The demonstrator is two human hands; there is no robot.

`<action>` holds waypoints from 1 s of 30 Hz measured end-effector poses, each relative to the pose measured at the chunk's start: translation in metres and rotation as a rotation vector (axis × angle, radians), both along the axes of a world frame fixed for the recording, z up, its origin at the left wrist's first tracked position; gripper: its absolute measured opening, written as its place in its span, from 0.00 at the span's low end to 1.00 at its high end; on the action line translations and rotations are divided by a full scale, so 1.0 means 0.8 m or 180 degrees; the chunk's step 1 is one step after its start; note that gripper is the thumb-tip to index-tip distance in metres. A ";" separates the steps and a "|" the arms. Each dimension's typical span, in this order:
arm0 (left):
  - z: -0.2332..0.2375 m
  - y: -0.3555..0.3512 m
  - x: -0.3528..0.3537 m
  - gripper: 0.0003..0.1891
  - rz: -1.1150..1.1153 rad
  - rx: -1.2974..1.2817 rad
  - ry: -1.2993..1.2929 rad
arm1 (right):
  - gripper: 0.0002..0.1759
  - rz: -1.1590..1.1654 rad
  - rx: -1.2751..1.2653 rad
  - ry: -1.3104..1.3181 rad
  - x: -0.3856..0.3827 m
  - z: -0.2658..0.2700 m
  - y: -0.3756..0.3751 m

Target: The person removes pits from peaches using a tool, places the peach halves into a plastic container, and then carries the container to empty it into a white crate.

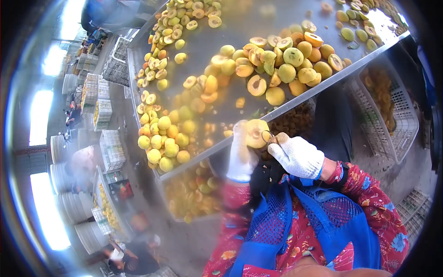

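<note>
A halved yellow-orange fruit (255,129) is gripped in the nearly closed fingers of the white-gloved left hand (242,154). A thin, dark, curved wire tool (266,136) is pinched in the closed fingertips of the white-gloved right hand (297,154), its loop at the fruit's cut face. Just beyond, whole and halved yellow fruits (286,60) are heaped on a grey metal table (249,23); a white plastic crate (396,141) is seen to the right.

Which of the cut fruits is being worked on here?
The half in the gloved left hand, cut face showing; it alone is held, with the loop tool in the right hand at that face.
</note>
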State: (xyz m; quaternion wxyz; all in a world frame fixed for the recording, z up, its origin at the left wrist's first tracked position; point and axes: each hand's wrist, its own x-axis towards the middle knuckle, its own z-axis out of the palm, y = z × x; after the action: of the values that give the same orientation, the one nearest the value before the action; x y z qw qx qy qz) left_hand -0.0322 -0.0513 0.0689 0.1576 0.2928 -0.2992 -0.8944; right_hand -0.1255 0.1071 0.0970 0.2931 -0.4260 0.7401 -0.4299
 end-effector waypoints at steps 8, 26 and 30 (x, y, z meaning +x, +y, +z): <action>0.004 0.035 0.025 0.23 -0.0115 -0.3259 -0.1074 | 0.18 0.0067 0.0178 -0.0018 0.016 -0.004 0.005; -0.045 0.046 0.038 0.20 -0.0724 -0.3471 -0.1231 | 0.35 0.0117 0.1019 -0.2167 0.015 -0.026 0.017; -0.036 0.063 0.029 0.21 -0.0550 -0.3465 -0.1488 | 0.30 0.0012 0.1052 -0.3305 0.018 -0.021 0.024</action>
State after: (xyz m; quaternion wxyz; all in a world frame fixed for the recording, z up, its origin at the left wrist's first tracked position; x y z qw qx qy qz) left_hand -0.0090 -0.0008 0.0398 0.1417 0.3336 -0.7639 -0.5339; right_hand -0.1112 0.1261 0.0798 0.6839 -0.1073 0.5551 -0.4612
